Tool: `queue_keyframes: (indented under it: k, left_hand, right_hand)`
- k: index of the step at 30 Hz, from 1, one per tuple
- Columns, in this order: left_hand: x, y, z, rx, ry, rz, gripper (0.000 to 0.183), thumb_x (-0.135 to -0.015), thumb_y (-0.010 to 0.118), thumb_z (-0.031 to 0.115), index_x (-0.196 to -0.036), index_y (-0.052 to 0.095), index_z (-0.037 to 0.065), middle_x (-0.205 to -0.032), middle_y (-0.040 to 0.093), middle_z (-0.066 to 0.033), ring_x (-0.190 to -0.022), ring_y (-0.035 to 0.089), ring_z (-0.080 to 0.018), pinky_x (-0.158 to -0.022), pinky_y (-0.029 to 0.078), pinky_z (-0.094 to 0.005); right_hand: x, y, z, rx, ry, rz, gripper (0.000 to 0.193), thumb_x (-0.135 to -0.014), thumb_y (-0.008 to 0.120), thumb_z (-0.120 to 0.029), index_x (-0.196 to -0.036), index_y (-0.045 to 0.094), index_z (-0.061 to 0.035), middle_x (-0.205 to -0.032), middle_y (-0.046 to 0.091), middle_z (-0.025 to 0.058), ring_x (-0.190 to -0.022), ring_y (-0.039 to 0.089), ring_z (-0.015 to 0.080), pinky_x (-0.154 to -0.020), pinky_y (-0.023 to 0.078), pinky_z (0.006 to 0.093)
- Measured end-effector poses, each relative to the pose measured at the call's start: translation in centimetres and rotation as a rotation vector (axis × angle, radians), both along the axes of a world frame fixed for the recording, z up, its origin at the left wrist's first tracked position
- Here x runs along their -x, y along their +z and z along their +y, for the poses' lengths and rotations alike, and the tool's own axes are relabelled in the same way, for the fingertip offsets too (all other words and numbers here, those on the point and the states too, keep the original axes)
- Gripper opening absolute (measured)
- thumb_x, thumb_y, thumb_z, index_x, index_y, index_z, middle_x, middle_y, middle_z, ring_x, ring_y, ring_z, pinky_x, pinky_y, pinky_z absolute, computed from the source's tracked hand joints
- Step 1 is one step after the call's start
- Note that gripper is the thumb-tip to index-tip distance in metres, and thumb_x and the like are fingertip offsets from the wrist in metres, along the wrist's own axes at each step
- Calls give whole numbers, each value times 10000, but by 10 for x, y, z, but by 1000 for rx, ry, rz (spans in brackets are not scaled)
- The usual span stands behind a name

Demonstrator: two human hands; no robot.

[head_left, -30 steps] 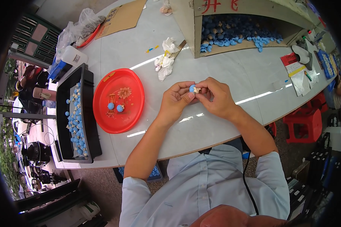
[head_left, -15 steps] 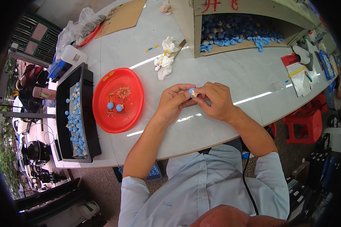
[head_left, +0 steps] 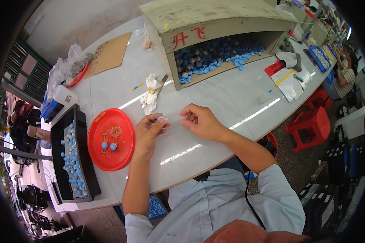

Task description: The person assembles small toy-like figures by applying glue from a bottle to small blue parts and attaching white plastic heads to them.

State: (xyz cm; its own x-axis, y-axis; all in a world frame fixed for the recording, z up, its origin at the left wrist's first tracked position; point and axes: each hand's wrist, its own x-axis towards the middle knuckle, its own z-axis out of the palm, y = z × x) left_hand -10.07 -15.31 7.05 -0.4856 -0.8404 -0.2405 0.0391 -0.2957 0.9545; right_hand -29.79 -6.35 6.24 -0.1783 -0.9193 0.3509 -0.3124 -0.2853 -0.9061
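Observation:
My left hand [head_left: 146, 133] pinches a small blue-and-cream figure part [head_left: 161, 118] between thumb and fingers, above the grey tabletop. To its right, my right hand [head_left: 202, 122] is held apart with fingers loosely curled, a gap at the tips and nothing visible between them. Just left of my left hand lies a round red tray [head_left: 94, 121], holding a blue ball [head_left: 104, 145] and a blue part with a cream edge [head_left: 113, 146]. Farther left, a black bin [head_left: 94, 184] contains many similar blue-and-cream parts [head_left: 74, 166].
A beige box [head_left: 227, 24] full of blue parts [head_left: 219, 60] opens toward me at the back. Crumpled tissues [head_left: 151, 97] lie before it. Papers [head_left: 286, 81] are at the right. Red stools [head_left: 312, 125] stand beyond the table edge; a person [head_left: 345, 79] sits farther off.
My hands have drawn apart: the left keeps the blue-and-cream figure part, the right has let go of it. The view has shifted, showing more of the beige box.

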Motion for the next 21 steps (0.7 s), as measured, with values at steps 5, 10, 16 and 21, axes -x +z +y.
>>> queue_keyframes:
  k: [5,10,16,21]
  left_hand:
    - [-60,37,-8,683,203,-759,426,-831,743,183,-1187,583,13,-953,656,-98,-872,681,-209,-701,518,-306]
    - [-100,40,-16,736,239,-1309,490,-824,723,209,-1256,545,62,-1010,687,-149,-893,681,-319,-770,529,-404]
    - [-109,22,-14,892,210,-1479,495,-831,704,210,-1262,530,42,-1115,658,-185,-973,653,-359,-820,515,-436]
    - [-79,37,-2,1211,440,-1029,385,-832,706,142,-1170,592,-3,-1091,649,-169,-929,641,-338,-770,507,-426]
  right_hand:
    - [76,21,-9,-234,-323,230,152,-910,650,-150,-851,650,-10,-698,646,62,-610,588,192,-574,468,314]
    - [169,-3,-64,-60,-757,690,106,-864,615,-80,-940,684,-55,-878,671,120,-820,634,350,-698,513,440]
    - [208,-3,-95,-249,-568,1140,295,-771,597,16,-1037,675,-86,-999,620,141,-990,602,328,-793,520,431]
    - [219,-13,-90,-217,-595,1165,310,-728,633,37,-1014,663,-81,-972,610,125,-976,595,322,-794,520,428]
